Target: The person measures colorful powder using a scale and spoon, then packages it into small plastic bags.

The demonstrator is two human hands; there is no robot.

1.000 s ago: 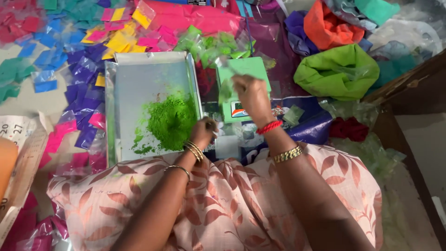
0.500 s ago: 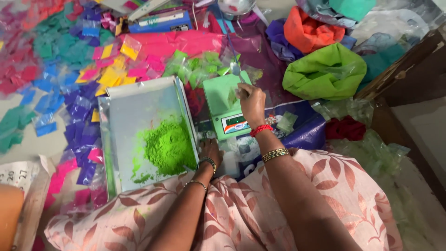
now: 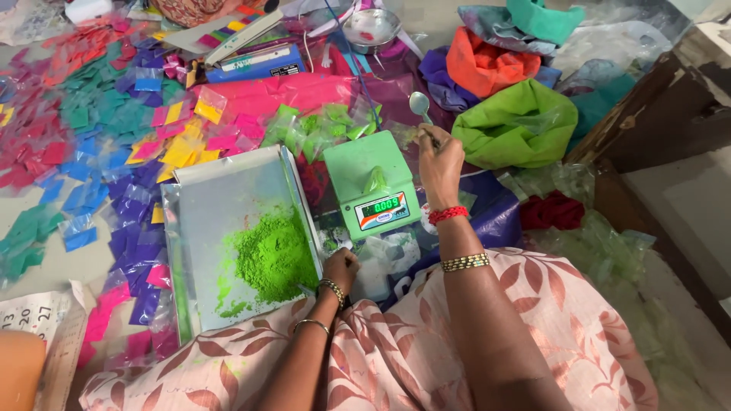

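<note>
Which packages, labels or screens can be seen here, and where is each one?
Green scale: centre, beside the right hand; small lit screen on its front.
Blue flat box: top centre, long, with a pale label.
Paper with printed numbers: bottom left, white.
Small plastic packets: left, many colours.

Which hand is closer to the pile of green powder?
Left. The left hand rests at the tray's edge right beside the green powder; the right hand holds a spoon up beyond the scale.

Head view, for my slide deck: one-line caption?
Right hand lifts a metal spoon above a green digital scale beside green powder.
</note>
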